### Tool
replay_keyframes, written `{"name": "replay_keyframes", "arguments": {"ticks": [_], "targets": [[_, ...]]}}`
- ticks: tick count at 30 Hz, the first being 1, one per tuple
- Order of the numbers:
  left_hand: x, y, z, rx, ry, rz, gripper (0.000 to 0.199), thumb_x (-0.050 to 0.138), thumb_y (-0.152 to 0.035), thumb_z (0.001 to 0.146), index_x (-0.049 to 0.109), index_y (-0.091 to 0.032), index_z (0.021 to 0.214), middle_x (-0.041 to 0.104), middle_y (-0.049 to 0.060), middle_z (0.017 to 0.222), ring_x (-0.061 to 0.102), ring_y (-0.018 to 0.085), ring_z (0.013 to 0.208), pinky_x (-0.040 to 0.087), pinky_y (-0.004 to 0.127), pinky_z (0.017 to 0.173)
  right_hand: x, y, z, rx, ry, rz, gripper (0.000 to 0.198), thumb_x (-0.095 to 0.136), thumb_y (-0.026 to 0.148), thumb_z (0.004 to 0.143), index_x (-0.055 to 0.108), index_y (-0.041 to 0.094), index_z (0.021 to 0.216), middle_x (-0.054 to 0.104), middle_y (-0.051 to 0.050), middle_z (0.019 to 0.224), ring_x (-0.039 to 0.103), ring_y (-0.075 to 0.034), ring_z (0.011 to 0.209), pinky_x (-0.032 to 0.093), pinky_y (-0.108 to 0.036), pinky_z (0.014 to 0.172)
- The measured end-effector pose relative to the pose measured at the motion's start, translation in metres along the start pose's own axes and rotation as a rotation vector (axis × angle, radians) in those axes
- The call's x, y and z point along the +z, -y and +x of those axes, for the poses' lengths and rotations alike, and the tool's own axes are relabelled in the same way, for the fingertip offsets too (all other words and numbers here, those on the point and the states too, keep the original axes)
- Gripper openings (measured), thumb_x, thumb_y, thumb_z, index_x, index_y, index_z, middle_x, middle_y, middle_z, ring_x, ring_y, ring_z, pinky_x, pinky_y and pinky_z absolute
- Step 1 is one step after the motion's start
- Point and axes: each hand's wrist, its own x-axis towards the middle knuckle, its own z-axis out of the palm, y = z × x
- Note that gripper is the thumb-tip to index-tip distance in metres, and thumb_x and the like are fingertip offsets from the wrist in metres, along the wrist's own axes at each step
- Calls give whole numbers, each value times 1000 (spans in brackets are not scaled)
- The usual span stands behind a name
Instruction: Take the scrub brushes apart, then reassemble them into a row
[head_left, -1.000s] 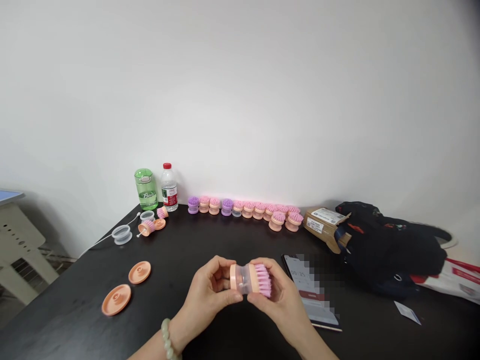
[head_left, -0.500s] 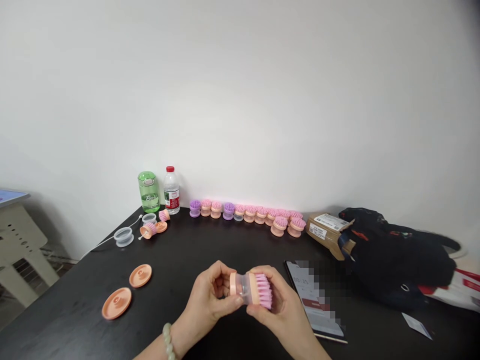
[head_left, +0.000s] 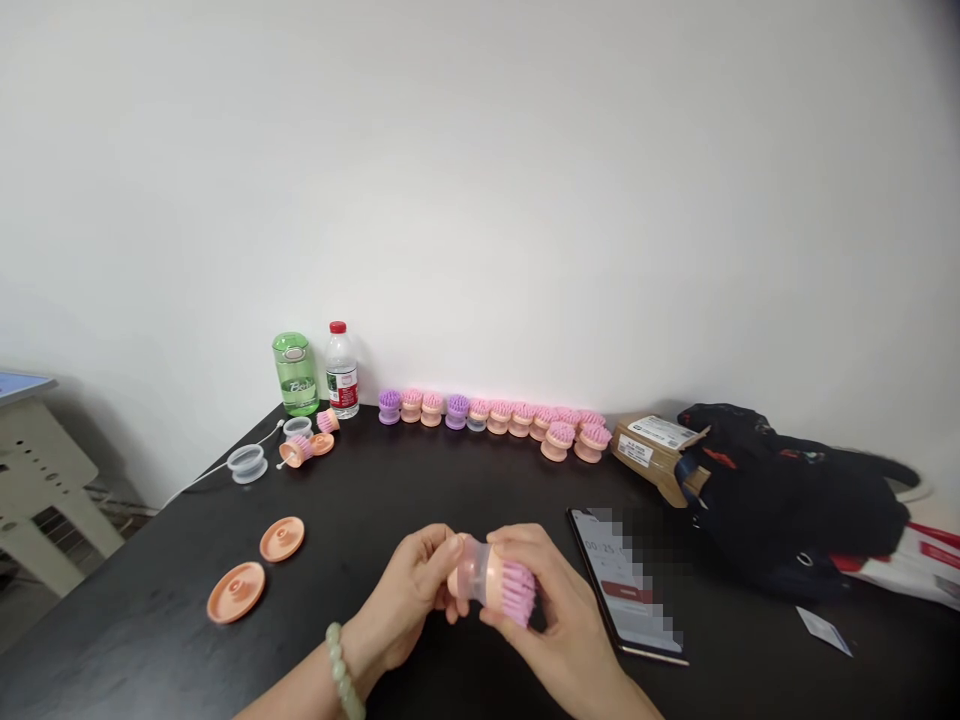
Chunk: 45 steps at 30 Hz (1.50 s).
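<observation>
Between my hands, above the near part of the black table, is a scrub brush (head_left: 477, 572) with pink bristles, a peach ring, a clear middle and a peach base. My left hand (head_left: 416, 580) is closed around its base end, thumb on top. My right hand (head_left: 544, 600) grips the peach ring and bristle end from the right. The brush lies sideways, its bristles pointing right and down. To the left of my hands, two round peach discs (head_left: 236, 592) lie flat on the table. Part of the brush is hidden behind my fingers.
Finished-looking pink and purple brushes (head_left: 498, 416) line the wall. Clear rings (head_left: 247, 462) and a bristle head (head_left: 295, 451) lie at left, near a green bottle (head_left: 295, 375) and a water bottle (head_left: 343, 385). A phone (head_left: 619, 590), a cardboard box (head_left: 649, 455) and a black bag (head_left: 795, 510) are at right.
The brush has tilted, its bristle end turning downward. My left thumb has moved up onto the base, and my right fingers have shifted over the ring. The view has shifted slightly.
</observation>
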Motion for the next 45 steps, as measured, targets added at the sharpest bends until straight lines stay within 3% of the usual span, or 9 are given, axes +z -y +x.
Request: {"name": "replay_keyframes", "arguments": {"ticks": [11,15,17,20,25,32,36,40,45], "targets": [[1,-3,1,-132,101,-71,60,54,-73,80,53,-16,60,46,-4,46,38,5,36,19,18,35,-3,5,6,-416,99,-187,45,51,-5,84,57,25,117,65,-10,106,59,-24,99,56,-40,80],[-1,0,3,-189,118,-50,64,50,-76,80,54,-16,58,45,-4,42,34,4,33,12,20,34,-4,4,7,-486,141,-251,46,53,-3,86,57,26,121,67,-10,108,59,-25,99,57,-40,78],[-1,1,3,-176,98,-50,62,53,-75,80,54,-16,60,46,-4,45,36,5,35,15,19,35,-4,4,7,-477,146,-268,46,54,-2,86,56,28,121,68,-9,106,60,-25,97,58,-40,77],[0,-1,1,-79,34,-50,53,64,-67,78,54,-16,67,49,-4,54,43,7,45,29,19,44,-4,3,6,-372,100,-244,44,57,1,84,56,28,118,67,-9,104,62,-25,93,57,-42,76],[0,-7,-2,164,60,-19,38,77,-50,76,64,-15,83,53,-1,75,45,10,66,39,22,63,-1,-1,0,-16,-52,-120,47,76,11,68,56,27,107,67,-6,103,65,-25,90,56,-37,76],[-6,-6,-4,278,102,83,51,85,-48,66,66,-23,106,59,2,93,54,18,85,44,27,75,2,-3,-1,480,-104,125,29,76,26,63,60,23,88,59,3,71,55,-15,61,45,-26,54],[-10,-3,-4,444,82,294,53,81,-53,68,66,-25,111,60,5,102,56,23,92,46,32,84,1,-1,2,608,-61,345,28,77,36,67,59,20,82,59,3,70,56,-15,62,46,-27,57],[-14,-1,-4,501,51,446,52,77,-53,73,65,-28,116,62,7,109,57,26,98,46,34,88,1,3,7,671,-42,564,38,80,45,67,55,19,77,60,2,70,59,-15,60,49,-30,59],[-13,-1,-2,470,57,372,53,80,-51,71,66,-27,115,63,8,109,59,27,99,47,35,88,2,1,8,667,-74,498,34,79,42,69,56,19,77,61,2,70,59,-16,62,50,-30,60]]}}
